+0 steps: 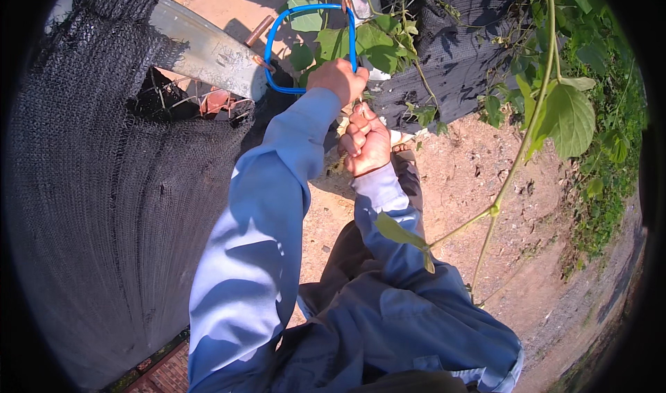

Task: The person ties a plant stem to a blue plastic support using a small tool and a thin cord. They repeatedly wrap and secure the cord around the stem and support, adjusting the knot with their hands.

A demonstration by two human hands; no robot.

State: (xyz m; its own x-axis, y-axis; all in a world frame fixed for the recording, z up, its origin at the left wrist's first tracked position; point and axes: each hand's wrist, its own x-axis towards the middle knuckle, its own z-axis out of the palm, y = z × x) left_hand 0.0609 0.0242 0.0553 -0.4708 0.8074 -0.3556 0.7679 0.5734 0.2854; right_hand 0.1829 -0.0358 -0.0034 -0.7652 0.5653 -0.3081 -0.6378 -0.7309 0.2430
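A blue loop of thick cord or coated cable [269, 46] hangs at the top centre, passing by the end of a pale metal bar [208, 49] and a second upright metal piece [361, 3]. My left hand [338, 81] is closed around the lower right part of this loop. Just below it, my right hand [368, 140] is curled into a closed grip, knuckles up, almost touching the left. What its fingers hold, if anything, is hidden. A short rusty rod [259, 30] sticks out beside the bar's end. Green leaves [378, 46] crowd behind the loop.
Black shade netting [104, 206] covers the left side, and more dark netting [458, 67] hangs at the upper right. A vine stem [517, 160] crosses close in front on the right. Sandy ground [472, 185] lies below, with green plants [610, 115] along the far right.
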